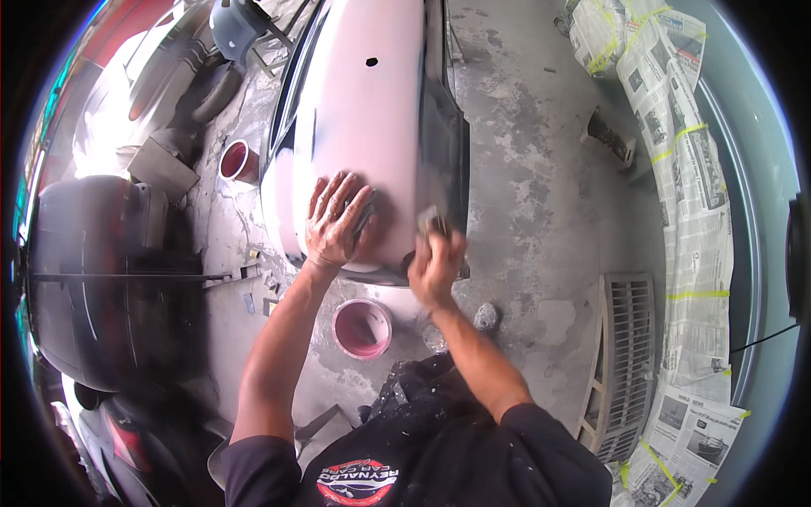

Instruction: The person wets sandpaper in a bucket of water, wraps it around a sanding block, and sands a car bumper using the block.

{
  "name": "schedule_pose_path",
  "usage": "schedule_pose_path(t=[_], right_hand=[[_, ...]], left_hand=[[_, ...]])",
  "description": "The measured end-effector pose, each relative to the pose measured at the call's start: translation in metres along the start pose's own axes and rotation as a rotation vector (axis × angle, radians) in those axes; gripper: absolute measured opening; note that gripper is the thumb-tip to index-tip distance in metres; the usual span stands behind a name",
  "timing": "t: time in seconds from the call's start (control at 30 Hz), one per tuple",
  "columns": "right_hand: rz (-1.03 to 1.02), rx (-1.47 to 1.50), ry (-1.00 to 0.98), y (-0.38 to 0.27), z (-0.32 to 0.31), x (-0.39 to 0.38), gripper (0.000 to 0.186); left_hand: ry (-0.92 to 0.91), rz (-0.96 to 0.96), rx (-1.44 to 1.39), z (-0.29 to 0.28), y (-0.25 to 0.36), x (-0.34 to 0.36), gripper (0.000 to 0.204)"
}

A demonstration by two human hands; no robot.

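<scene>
My left hand [336, 224] rests on a pale pink painted car body panel [363, 110], its fingers spread; a greyish patch beneath them is unclear. The panel has a small dark hole near its upper middle and black edges. At its lower right, my right hand [435, 258] grips a small greyish block [432, 218], slightly blurred. Below the panel stands a bucket [380, 329] with pinkish-red contents, and a second red-filled bucket [240, 169] is to the left of the panel.
Newspaper-masked bodywork [693, 253] runs along the right, beside a slatted grille [625, 346] and a small dark piece [610, 135]. Dark body parts [118, 237], a cardboard-coloured box [160, 165] and a blue-grey chair [236, 29] are at left. The concrete floor [528, 211] is stained.
</scene>
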State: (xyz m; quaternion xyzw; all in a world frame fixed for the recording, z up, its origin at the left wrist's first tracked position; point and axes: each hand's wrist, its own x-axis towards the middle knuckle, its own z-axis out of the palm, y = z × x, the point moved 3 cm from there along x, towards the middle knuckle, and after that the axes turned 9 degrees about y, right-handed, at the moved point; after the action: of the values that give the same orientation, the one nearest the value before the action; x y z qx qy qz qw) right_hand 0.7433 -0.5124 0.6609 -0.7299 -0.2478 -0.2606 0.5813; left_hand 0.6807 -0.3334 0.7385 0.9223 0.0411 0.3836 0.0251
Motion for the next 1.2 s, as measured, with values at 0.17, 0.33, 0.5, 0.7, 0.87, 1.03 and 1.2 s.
schedule_pose_path(t=[0.17,0.33,0.5,0.7,0.87,1.03,1.2], right_hand=[[-0.111,0.005,-0.145,0.019,0.061,0.171,0.034],[-0.089,0.095,-0.135,0.001,0.021,0.095,0.053],[-0.058,-0.072,-0.010,0.015,-0.041,-0.074,0.047],[0.049,0.011,-0.007,0.000,-0.019,-0.029,0.045],[0.127,0.014,0.001,-0.006,-0.022,-0.024,0.044],[0.148,0.072,0.062,-0.010,-0.012,-0.009,0.037],[0.103,0.048,0.071,0.017,-0.027,-0.085,0.037]], left_hand=[[0.023,0.023,-0.020,0.007,0.003,0.004,0.044],[0.010,0.024,0.005,0.002,0.001,-0.001,0.044],[0.021,0.047,-0.008,0.008,0.006,0.003,0.043],[0.015,0.053,0.013,0.008,-0.003,0.000,0.044],[0.001,0.036,0.004,0.006,-0.001,-0.005,0.044],[-0.001,0.034,0.009,0.003,-0.001,-0.004,0.044],[0.011,0.048,-0.006,0.013,0.003,-0.001,0.046]])
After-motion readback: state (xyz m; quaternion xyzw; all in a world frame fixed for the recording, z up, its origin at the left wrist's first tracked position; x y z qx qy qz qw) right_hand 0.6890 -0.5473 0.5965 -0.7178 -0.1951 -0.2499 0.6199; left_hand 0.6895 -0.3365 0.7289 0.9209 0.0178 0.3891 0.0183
